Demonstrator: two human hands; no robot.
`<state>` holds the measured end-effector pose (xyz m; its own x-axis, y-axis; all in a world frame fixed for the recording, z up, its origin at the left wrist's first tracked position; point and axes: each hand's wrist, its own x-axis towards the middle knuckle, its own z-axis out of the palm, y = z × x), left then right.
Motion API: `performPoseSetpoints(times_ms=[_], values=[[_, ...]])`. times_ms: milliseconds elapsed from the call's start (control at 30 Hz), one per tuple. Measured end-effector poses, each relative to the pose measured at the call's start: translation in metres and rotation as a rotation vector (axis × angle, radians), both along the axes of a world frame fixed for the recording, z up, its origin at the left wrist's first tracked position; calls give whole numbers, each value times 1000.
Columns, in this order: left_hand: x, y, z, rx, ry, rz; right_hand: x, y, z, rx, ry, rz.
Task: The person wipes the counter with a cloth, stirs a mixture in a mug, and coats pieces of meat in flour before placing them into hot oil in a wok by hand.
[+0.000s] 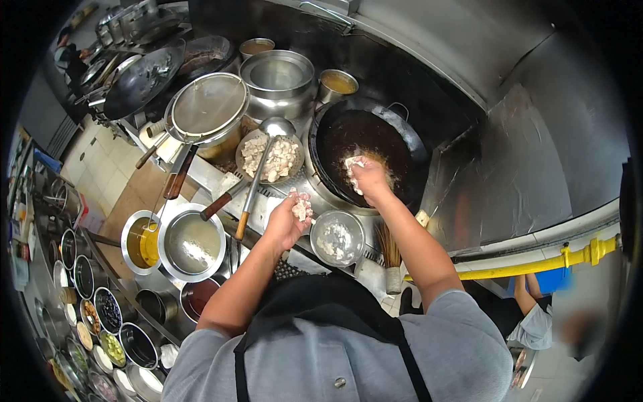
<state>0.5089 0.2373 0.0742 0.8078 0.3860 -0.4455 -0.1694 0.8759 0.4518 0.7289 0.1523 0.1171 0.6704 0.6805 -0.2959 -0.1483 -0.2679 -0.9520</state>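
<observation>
Pale raw meat pieces point(301, 207) lie in my left hand point(285, 222), which is cupped palm up beside a metal bowl. My right hand point(370, 179) is over the near part of a black wok point(331, 127) of dark oil, its fingers closed around whitish coated pieces point(352, 165). The oil bubbles around and beyond that hand. Between my forearms, the metal bowl point(337, 238) contains some white coated bits. Left of the wok, a round strainer point(271, 157) holds many pale pieces, with a long-handled ladle point(277, 127) resting across it.
A large pot point(277, 70) and a mesh sieve point(209, 104) stand behind the strainer. Bowls of yellow oil point(143, 242) and cloudy liquid point(194, 242) sit at left. A bamboo brush point(391, 258) and a yellow pipe point(529, 268) are at right. Another person point(532, 321) is at lower right.
</observation>
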Motion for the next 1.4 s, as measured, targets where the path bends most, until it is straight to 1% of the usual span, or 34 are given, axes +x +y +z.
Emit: performPoseSetpoints(times_ms=[33, 100, 133, 167, 233, 267, 300, 367, 400, 433, 500, 533, 567, 633, 667, 700, 733, 767, 800, 833, 867, 933, 967, 1033, 1067, 1100, 1167, 1200, 1233, 1300, 1333, 1367, 1400], values=[[-2, 2, 0, -11, -27, -1, 1, 7, 1, 0, 1, 9], [-7, 3, 0, -33, -77, -8, 5, 19, -1, -165, -612, 24], [-9, 5, -2, -37, -113, -27, 5, 24, -11, -102, -918, -13], [-9, 6, -3, -35, -118, -27, 9, 29, -19, -99, -923, -14], [-12, 2, 3, -28, -97, 70, 25, 38, -38, -238, -935, 132], [-14, 6, -8, -82, -180, 77, 34, 43, -55, -228, -1059, 120], [-15, 4, -4, -80, -182, 79, 38, 46, -58, -224, -1061, 121], [-17, 2, 1, -37, -153, 107, 45, 51, -65, -527, -1051, 323], [-20, 2, 8, -54, -134, 116, 40, 51, -65, -554, -1071, 309], [-21, 3, 8, -57, -127, 126, 36, 52, -64, -551, -1066, 322], [-23, 4, 7, -43, -161, 143, 29, 49, -62, -202, -1153, 150], [-24, 5, 6, -54, -187, 148, 20, 48, -51, -100, -1243, 140], [-23, 7, 5, -54, -185, 147, 10, 44, -40, -101, -1241, 139], [-16, 11, 3, -99, -223, 185, -20, 29, -8, -211, -1055, 171], [-12, 9, 7, -133, -263, 208, -34, 18, 3, -225, -899, 214], [-5, 9, 8, -130, -267, 184, -38, 10, -7, -188, -553, 270], [2, 7, 7, -212, -277, 185, -50, 1, 1, -159, -192, 326], [10, 7, 6, -292, -287, 185, -64, -9, 10, -118, 148, 317], [16, 5, 2, -269, -276, 147, -75, -16, 12, -43, 259, 269], [19, 2, 10, -265, -280, 125, -80, -21, 13, 34, 369, 221], [21, -2, 17, -85, -230, 110, -79, -25, 12, 43, 363, 205], [28, -10, 21, 244, -159, 107, -77, -30, 13, 72, 160, 82], [31, -13, 19, 249, -163, 95, -76, -33, 15, 78, 156, 71], [36, -18, 12, 695, 27, 71, -81, -37, 36, 64, 115, 59], [42, -20, -9, 901, 72, 104, -81, -40, 35, 42, 13, 107], [37, -26, -3, 904, 68, 99, -81, -44, 28, 44, 12, 101], [28, -38, 19, 1508, 214, 39, -76, -50, 17, -3, -363, 175], [27, -40, 11, 1519, 115, -72, -79, -56, 33, -209, -479, 198], [20, -43, 18, 1521, 114, -79, -81, -65, 28, -207, -475, 193], [7, -46, 32, 1321, 1, -380, -91, -87, 12, -128, -444, 97], [5, -45, 18, 1177, -90, -423, -98, -96, 13, 48, -306, 81], [2, -44, 4, 1183, -93, -420, -94, -103, 7, 53, -311, 81], [-1, -43, 6, 1204, -14, -426, -84, -110, -3, 117, -226, -9]])
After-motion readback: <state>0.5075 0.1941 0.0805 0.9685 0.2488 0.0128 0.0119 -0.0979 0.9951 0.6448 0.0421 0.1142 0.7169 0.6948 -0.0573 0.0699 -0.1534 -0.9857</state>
